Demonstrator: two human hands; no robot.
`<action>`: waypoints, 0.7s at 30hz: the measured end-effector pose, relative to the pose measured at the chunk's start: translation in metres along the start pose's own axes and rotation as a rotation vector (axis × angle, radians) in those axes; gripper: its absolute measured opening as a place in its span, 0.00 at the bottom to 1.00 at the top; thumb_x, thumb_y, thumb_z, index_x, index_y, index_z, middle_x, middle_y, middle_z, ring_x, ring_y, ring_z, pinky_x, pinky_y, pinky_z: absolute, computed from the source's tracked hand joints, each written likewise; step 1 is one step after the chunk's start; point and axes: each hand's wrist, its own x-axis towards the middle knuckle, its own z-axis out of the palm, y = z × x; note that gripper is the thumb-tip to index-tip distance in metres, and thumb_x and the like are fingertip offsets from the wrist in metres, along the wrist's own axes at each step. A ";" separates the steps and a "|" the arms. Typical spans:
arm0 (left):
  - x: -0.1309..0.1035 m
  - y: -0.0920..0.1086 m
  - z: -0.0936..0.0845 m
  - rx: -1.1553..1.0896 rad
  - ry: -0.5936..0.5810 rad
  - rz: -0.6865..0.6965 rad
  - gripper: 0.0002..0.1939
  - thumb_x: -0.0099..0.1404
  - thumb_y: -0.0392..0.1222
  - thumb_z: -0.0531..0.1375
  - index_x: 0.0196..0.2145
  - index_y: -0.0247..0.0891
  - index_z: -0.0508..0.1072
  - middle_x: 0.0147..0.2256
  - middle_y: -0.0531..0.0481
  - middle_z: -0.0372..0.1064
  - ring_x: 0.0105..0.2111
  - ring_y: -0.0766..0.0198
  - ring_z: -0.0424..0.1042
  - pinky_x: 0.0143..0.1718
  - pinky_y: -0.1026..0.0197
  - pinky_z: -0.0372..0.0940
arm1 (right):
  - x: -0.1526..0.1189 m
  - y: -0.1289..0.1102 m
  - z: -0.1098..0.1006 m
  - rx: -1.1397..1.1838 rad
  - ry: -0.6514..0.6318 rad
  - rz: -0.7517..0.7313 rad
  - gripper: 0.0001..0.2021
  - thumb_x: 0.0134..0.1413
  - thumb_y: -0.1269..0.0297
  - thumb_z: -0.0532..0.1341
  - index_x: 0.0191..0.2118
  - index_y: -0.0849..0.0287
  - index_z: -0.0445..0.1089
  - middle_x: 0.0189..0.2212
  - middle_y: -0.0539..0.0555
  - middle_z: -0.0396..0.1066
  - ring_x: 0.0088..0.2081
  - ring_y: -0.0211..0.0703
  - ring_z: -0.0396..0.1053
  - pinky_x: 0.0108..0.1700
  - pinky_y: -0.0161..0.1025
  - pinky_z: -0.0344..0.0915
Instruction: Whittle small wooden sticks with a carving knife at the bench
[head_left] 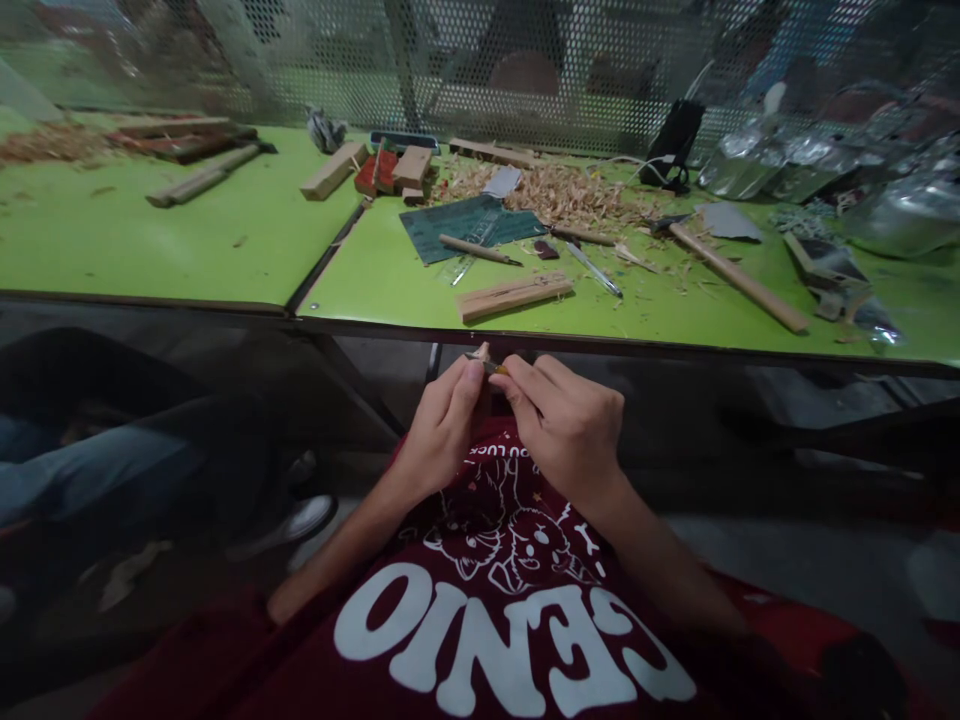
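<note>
Hands at work before a green-topped bench (375, 292), seen from the head. The left hand (448, 415) is narrowed about a small pale wooden piece (484, 351), whose tip projects above the thumb and forefinger. The right hand (566, 410), its fingers curled, grips a slim tool (497, 369) (yellow where it meets the fingers, darker toward the left thumb), which crosses just beside the piece; whether the two touch cannot be told. Both hands lie close together, in front of the bench's front edge and above the wearer's maroon shirt (517, 640).

On the bench, a wooden block (516, 296) lies along the front edge, nearest the hands. Behind it, a wooden-handled tool (480, 249) rests partly on a dark green sheet (442, 225), with a silvery pen-like tool (594, 270) to the right. Curled shavings (574, 195) are heaped toward the rear edge. Farther right, a hammer-like tool (739, 278) slants, its handle end toward the front edge; foil-like wrapped objects (742, 165) stand toward the rear right corner. Beside the bench's left edge, across a narrow seam, is a second green top (247, 235). Below that top, another person's legs (112, 460) are visible.
</note>
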 end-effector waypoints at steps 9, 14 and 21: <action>-0.001 -0.002 0.001 -0.078 0.002 -0.012 0.20 0.76 0.54 0.49 0.29 0.40 0.63 0.26 0.54 0.53 0.26 0.67 0.51 0.26 0.63 0.53 | -0.005 0.004 0.004 0.044 -0.035 0.017 0.16 0.71 0.57 0.56 0.40 0.58 0.79 0.25 0.49 0.71 0.25 0.34 0.63 0.29 0.38 0.50; 0.000 -0.002 0.002 -0.070 0.016 -0.026 0.18 0.75 0.53 0.50 0.31 0.39 0.63 0.28 0.53 0.54 0.28 0.66 0.52 0.28 0.62 0.53 | -0.005 0.002 0.006 0.017 0.009 0.049 0.15 0.70 0.56 0.56 0.41 0.57 0.79 0.24 0.48 0.70 0.24 0.34 0.62 0.28 0.39 0.50; 0.003 0.003 -0.002 0.079 0.013 0.022 0.20 0.75 0.53 0.50 0.28 0.40 0.59 0.26 0.55 0.52 0.26 0.67 0.50 0.28 0.60 0.50 | -0.004 0.000 0.006 -0.015 0.015 0.049 0.15 0.70 0.56 0.57 0.41 0.58 0.79 0.25 0.48 0.71 0.24 0.34 0.63 0.28 0.38 0.49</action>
